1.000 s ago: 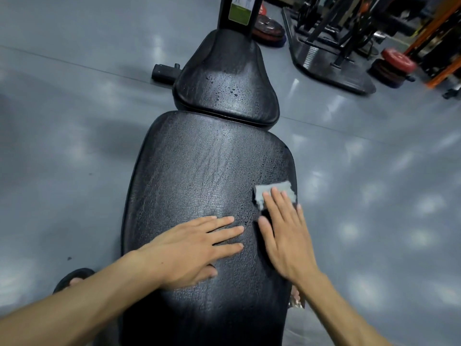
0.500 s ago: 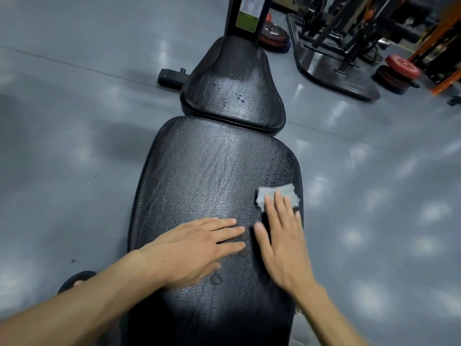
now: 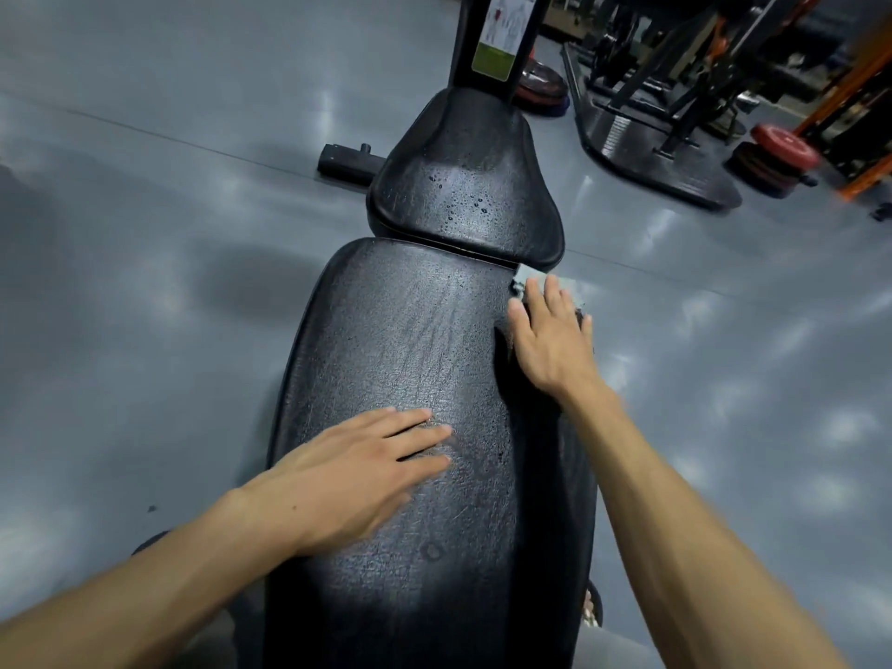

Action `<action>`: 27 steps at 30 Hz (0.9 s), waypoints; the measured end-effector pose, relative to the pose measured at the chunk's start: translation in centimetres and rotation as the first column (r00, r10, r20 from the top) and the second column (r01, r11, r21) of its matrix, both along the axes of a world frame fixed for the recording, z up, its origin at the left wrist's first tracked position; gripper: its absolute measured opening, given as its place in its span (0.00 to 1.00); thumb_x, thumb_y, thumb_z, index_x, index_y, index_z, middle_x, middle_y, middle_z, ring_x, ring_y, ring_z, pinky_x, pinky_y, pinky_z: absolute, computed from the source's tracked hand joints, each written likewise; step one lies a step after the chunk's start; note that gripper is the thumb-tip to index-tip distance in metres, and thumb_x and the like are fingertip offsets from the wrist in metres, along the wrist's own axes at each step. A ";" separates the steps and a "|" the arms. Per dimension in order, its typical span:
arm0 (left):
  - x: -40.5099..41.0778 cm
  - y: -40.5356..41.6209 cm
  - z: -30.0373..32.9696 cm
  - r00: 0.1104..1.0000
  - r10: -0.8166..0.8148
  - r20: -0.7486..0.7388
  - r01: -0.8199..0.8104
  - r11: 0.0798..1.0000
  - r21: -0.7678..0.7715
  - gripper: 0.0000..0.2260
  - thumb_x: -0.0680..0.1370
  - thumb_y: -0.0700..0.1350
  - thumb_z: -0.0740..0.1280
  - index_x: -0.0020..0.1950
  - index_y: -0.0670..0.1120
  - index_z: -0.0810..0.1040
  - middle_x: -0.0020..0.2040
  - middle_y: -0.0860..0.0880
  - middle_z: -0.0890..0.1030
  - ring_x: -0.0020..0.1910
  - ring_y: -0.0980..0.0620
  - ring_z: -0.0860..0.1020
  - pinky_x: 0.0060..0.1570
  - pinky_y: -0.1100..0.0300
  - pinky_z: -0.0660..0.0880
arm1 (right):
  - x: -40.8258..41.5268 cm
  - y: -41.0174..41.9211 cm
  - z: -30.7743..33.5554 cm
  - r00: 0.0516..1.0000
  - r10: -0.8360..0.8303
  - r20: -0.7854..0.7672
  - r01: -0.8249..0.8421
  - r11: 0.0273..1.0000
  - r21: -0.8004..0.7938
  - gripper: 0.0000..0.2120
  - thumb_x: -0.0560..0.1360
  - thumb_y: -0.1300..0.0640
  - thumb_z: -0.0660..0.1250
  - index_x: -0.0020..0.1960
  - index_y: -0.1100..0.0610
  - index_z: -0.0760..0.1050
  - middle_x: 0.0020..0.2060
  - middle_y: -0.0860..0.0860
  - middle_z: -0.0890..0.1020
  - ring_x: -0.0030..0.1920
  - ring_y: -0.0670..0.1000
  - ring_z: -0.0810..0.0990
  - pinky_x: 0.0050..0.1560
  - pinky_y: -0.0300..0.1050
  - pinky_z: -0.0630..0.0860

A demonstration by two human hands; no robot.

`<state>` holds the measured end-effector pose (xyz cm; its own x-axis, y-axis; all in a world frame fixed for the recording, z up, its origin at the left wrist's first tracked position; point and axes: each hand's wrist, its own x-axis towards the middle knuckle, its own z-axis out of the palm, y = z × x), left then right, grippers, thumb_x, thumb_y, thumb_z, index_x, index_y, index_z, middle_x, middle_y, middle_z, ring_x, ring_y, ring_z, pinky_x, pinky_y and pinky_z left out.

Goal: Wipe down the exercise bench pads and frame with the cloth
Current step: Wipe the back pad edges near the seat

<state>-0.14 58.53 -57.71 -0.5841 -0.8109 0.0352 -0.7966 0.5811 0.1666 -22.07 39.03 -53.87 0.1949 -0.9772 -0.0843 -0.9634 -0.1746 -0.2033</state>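
Observation:
The long black back pad (image 3: 415, 340) of the bench runs away from me, cracked and wet. Beyond it sits the smaller seat pad (image 3: 463, 185) with water drops on it. My right hand (image 3: 550, 335) lies flat with straight fingers on a small grey cloth (image 3: 528, 277), pressing it onto the pad's far right corner next to the seat pad. Most of the cloth is hidden under the fingers. My left hand (image 3: 357, 465) rests flat on the pad's near left part, fingers straight. The black frame post (image 3: 502, 36) with a label rises behind the seat pad.
Grey glossy floor (image 3: 145, 234) surrounds the bench. A black frame foot (image 3: 347, 161) sticks out left of the seat pad. Racks on a black base (image 3: 661, 161) and red weight plates (image 3: 782, 152) stand at the far right. My sandalled feet show beside the bench.
My right hand has slid the cloth forward along the pad's right edge, up to the seat pad. My left hand has stayed flat on the pad.

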 end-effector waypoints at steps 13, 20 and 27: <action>0.8 -0.1 0.1 0.997 0.061 0.045 -0.059 0.997 -0.045 0.23 0.78 0.56 0.57 0.73 0.55 0.72 0.76 0.52 0.71 0.77 0.47 0.69 0.73 0.50 0.65 | -3.0 18.6 -3.8 0.970 0.201 -0.138 -0.203 0.979 -0.002 0.32 0.82 0.35 0.37 0.84 0.45 0.46 0.83 0.45 0.45 0.82 0.46 0.42 0.79 0.59 0.46; 1.5 -0.2 0.1 0.993 0.102 0.053 -0.099 0.993 -0.062 0.24 0.77 0.56 0.67 0.72 0.54 0.74 0.76 0.52 0.73 0.75 0.47 0.71 0.71 0.51 0.63 | 2.2 1.9 0.2 0.995 0.054 -0.086 -0.053 0.999 0.011 0.31 0.84 0.38 0.44 0.84 0.48 0.47 0.83 0.49 0.46 0.82 0.50 0.44 0.79 0.64 0.40; 1.6 -0.6 0.2 0.996 0.089 0.001 -0.089 0.996 0.010 0.23 0.80 0.55 0.61 0.75 0.55 0.70 0.79 0.53 0.67 0.79 0.48 0.64 0.75 0.50 0.62 | 4.7 1.0 0.7 0.999 0.041 -0.035 -0.042 0.999 0.000 0.31 0.84 0.38 0.44 0.83 0.50 0.53 0.83 0.52 0.51 0.82 0.53 0.48 0.79 0.64 0.43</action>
<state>1.46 57.96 -57.49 -0.5095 -0.8601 0.0266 -0.8453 0.5060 0.1717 -17.36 40.03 -53.21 0.2322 -0.9684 -0.0912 -0.9619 -0.2147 -0.1692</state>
